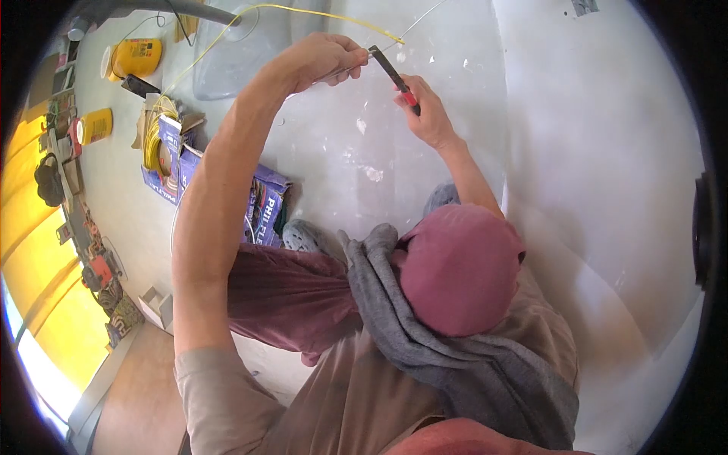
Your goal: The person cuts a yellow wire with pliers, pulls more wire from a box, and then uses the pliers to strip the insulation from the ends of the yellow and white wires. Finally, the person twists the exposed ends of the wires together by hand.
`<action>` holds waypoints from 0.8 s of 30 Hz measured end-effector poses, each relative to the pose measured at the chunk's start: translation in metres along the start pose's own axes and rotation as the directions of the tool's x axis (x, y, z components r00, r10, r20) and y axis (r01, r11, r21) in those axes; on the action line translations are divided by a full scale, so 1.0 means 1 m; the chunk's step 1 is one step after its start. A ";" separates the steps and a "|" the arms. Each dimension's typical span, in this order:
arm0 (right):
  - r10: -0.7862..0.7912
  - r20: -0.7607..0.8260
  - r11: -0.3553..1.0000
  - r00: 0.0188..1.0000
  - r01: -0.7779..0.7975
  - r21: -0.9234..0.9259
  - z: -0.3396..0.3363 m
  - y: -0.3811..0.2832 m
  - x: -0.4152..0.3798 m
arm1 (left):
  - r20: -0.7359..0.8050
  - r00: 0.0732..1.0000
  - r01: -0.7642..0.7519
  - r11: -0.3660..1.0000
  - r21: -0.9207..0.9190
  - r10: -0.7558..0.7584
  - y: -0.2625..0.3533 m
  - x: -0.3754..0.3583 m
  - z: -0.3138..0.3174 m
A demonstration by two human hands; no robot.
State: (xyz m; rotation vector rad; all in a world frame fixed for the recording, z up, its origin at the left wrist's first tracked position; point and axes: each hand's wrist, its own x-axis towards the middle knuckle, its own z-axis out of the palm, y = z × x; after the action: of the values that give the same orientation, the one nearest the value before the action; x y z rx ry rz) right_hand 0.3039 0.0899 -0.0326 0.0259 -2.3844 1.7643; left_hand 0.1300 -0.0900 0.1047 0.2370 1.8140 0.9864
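My left hand (334, 61) is raised at the upper middle, its fingers pinched on a thin white wire (413, 26) that runs up and to the right. My right hand (428, 114) is closed around a long black-and-red tool, apparently pliers (393, 76). The tool's tip meets the wire just beside my left fingertips; its jaws are too small to make out clearly. A yellow wire (334, 15) arcs over my left hand, its end hanging near the tool's tip.
Blue wire boxes (267, 203) stand by my left foot, with a coil of yellow wire (154, 144) beside them. Yellow buckets (139, 57) stand at upper left, near a grey pipe (182, 9). My knee (459, 273) and a grey cloth (379, 296) fill the lower middle.
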 end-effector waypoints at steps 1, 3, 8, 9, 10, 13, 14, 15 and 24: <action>0.006 -0.009 1.000 1.000 -0.006 -0.018 -0.002 -0.002 0.000 | 0.003 1.000 0.000 1.000 0.000 0.000 0.003 0.000 0.001; 0.017 -0.021 0.999 1.000 -0.018 -0.041 -0.006 -0.001 -0.002 | -0.024 1.000 0.009 0.998 0.058 -0.008 0.007 0.001 0.005; -0.015 -0.007 0.996 1.000 0.015 -0.089 -0.008 -0.003 -0.003 | -0.058 0.998 -0.009 0.998 0.066 0.013 0.012 -0.004 0.013; -0.016 -0.007 0.996 1.000 0.015 -0.088 -0.007 -0.002 -0.003 | -0.062 0.998 -0.026 0.997 0.066 0.030 0.009 -0.004 0.013; -0.037 -0.019 0.995 0.999 0.035 -0.095 -0.006 -0.001 -0.004 | -0.063 0.998 -0.026 0.997 0.066 0.030 0.006 -0.003 0.013; -0.071 -0.018 0.994 0.997 0.069 -0.090 -0.006 0.000 -0.004 | -0.046 0.998 -0.039 0.999 0.013 0.040 0.002 -0.006 0.011; -0.084 -0.006 0.993 0.996 0.084 -0.079 -0.006 0.000 -0.004 | -0.014 1.000 -0.021 1.000 -0.014 0.020 0.002 -0.007 0.010; -0.086 -0.006 0.993 0.996 0.085 -0.081 -0.007 -0.002 -0.003 | 0.018 1.000 -0.002 0.999 -0.039 0.003 0.004 -0.010 0.011; -0.077 0.021 0.997 0.997 0.077 0.004 0.003 -0.008 0.003 | 0.102 0.995 0.020 0.973 -0.230 0.003 0.006 -0.020 0.014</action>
State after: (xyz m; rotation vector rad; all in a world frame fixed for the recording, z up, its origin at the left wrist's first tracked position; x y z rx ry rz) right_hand 0.3020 0.0852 -0.0260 0.1354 -2.3612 1.7421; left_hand 0.1495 -0.0900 0.1206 0.1326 1.5912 1.1482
